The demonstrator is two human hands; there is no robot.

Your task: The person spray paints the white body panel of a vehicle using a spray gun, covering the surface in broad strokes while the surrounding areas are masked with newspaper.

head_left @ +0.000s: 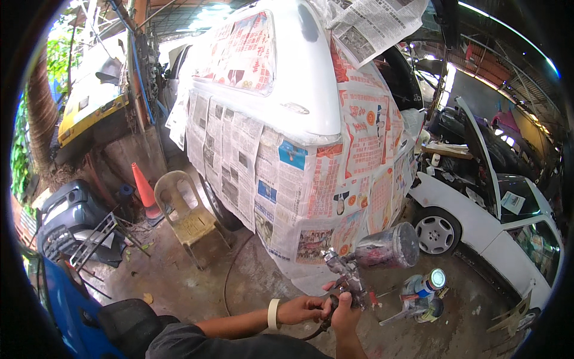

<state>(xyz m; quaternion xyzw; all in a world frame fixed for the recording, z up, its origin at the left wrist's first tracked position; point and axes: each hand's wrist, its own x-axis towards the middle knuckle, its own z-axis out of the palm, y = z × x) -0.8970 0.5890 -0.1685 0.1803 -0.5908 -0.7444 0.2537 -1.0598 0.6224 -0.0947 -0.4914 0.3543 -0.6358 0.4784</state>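
My right hand (345, 312) is wrapped round the handle of a metal spray gun (350, 280). The gun's nozzle points up and left, and its silver paint cup (390, 246) tilts to the right, smeared with dark red. With a white band on its wrist, my left hand (306, 309) reaches in from the left, fingers closed at the base of the handle, where a dark air hose (323, 326) joins. The exact finger contact is partly hidden. Just beyond the gun stands a white van (311, 78), its lower side and windows masked with newspaper (236, 158).
At left are a worn plastic chair (186, 218), an orange cone (145, 190) and dark car bumpers (78, 209). Paint cans (426, 284) stand on the right. Behind them is a white car (490, 230) with its hood raised. A hose (229, 272) lies across the floor.
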